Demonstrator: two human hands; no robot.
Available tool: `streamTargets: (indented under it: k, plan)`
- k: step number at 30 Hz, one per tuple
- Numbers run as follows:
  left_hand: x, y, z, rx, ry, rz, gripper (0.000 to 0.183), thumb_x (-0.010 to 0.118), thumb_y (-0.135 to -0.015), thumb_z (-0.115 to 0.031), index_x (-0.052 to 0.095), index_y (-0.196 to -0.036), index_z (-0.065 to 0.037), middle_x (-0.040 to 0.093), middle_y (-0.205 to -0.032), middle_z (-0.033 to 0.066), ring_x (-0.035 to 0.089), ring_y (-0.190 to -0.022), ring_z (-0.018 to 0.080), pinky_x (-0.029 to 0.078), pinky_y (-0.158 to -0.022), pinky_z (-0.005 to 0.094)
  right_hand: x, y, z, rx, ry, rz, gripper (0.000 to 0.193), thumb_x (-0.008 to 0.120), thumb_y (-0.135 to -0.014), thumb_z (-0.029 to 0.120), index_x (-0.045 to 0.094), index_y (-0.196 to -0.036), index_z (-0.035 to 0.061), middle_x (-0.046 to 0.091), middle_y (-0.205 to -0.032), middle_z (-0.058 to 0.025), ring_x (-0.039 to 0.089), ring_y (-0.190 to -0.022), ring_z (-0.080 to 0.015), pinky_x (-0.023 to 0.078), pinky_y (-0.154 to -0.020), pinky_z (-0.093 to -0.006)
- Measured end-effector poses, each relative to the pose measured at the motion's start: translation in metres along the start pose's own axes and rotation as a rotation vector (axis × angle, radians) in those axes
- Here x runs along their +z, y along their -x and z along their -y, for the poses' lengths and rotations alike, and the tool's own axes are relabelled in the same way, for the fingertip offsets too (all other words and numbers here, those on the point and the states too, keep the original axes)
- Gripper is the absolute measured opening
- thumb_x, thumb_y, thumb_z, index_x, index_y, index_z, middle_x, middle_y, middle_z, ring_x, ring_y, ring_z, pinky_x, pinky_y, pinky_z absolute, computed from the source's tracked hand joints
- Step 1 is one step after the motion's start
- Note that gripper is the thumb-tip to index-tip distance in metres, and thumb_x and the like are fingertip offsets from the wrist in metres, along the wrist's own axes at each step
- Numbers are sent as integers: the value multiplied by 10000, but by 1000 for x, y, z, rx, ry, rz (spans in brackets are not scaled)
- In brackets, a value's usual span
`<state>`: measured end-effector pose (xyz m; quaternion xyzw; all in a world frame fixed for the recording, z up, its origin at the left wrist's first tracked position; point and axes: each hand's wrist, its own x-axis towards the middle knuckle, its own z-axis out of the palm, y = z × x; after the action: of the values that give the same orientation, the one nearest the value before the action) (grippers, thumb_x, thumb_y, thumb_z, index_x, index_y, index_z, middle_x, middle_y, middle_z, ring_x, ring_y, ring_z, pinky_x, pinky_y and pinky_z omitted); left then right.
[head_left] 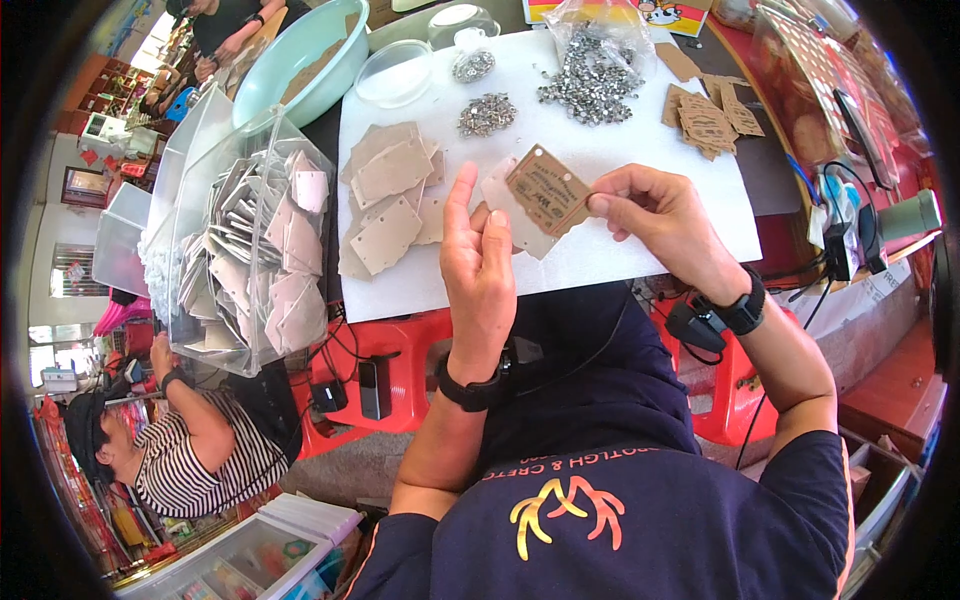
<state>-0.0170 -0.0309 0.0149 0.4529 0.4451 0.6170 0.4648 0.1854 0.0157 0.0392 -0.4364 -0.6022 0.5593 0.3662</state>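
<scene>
My right hand (655,215) pinches a brown printed card (548,188) by its right edge, between thumb and fingers. The card has small holes and is tilted above the white board. Beneath it a pale blank card (530,232) shows partly; whether it is held or lies on the board I cannot tell. Just left of these cards my left hand (478,260) is raised, index finger stretched up and thumb apart, with nothing visibly gripped. Next to it, several pale cards (385,200) lie in a loose pile. Small metal pieces (487,115) form a heap farther back.
A clear bin (255,340) full of pale cards stands at left, beside a light green basin (345,70). A plastic bag spills metal pieces (590,85) at the back. Brown cards (705,120) lie at the right. Another person (190,440) sits at lower left.
</scene>
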Motion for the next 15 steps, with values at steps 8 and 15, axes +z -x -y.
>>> streamTargets:
  k: [8,15]
  plan:
    - [6,2,-8,2,7,-19,464,415,-1014,-65,313,-1459,19,642,-1032,79,545,-842,56,454,-752,222,17,-7,-4,-24,1,-13,163,681,-891,126,673,-997,2,648,-769,-4,547,-655,-53,465,-592,-224]
    - [6,2,-7,27,-17,22,460,443,-1010,-81,334,-1448,6,594,-1253,161,612,-1079,170,519,-913,324,24,-7,0,-22,84,-31,143,685,-878,109,670,-950,-14,661,-768,-28,562,-660,-69,475,-598,-241]
